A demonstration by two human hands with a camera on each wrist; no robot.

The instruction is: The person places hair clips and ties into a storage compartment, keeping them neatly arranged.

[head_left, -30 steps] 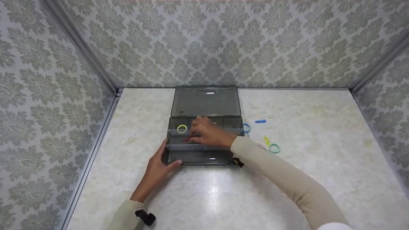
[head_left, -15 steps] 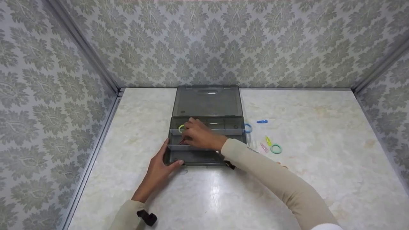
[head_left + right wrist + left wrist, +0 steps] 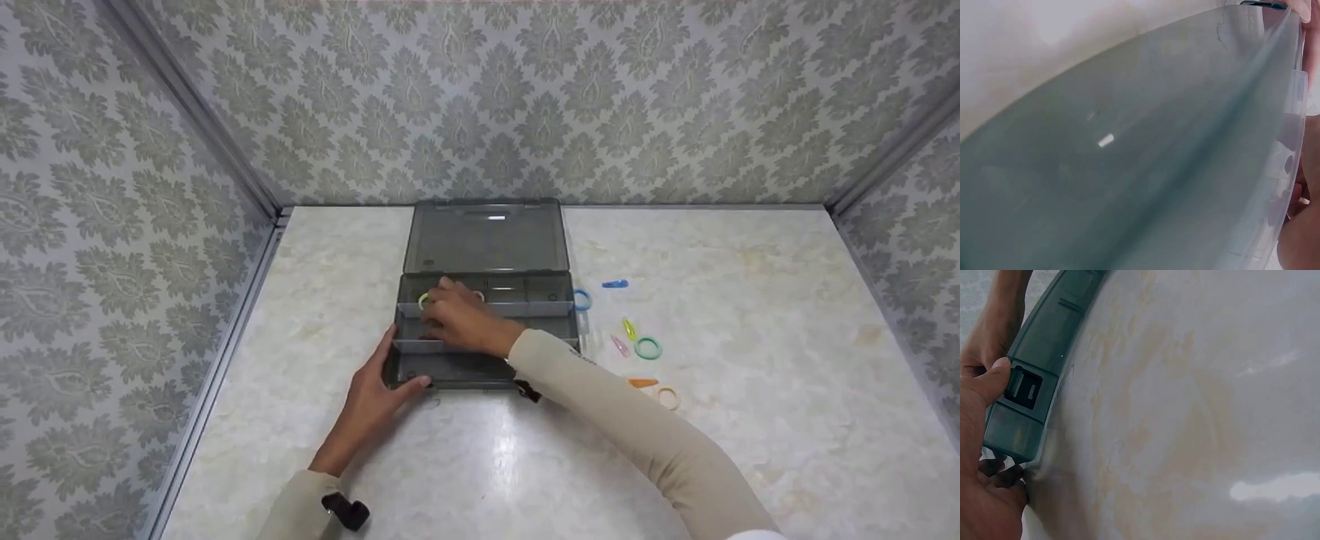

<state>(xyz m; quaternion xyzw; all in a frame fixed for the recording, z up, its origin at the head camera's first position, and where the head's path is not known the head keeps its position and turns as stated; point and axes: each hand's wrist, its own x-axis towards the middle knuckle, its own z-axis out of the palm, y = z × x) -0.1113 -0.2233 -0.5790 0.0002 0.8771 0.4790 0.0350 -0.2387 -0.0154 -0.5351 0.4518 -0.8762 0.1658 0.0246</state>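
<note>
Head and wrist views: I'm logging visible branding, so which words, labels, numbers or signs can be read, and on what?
No text is readable in any view.
Right sleeve: small dark marks near the cuff, perhaps lettering, too small and blurred to read.
Compartment box's open lid: a tiny mark at its lower left corner in the head view; I can't tell whether it is text.

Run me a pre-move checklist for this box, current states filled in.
1. Lid open: ok, folded back.
2. Left hand gripping box: ok, at the near left corner.
3. Right hand over middle compartment: ok.
4. Right hand empty: cannot tell, grasp unclear.
5. Table clear right of box: not ok, green ring and orange clip lie there.
</note>
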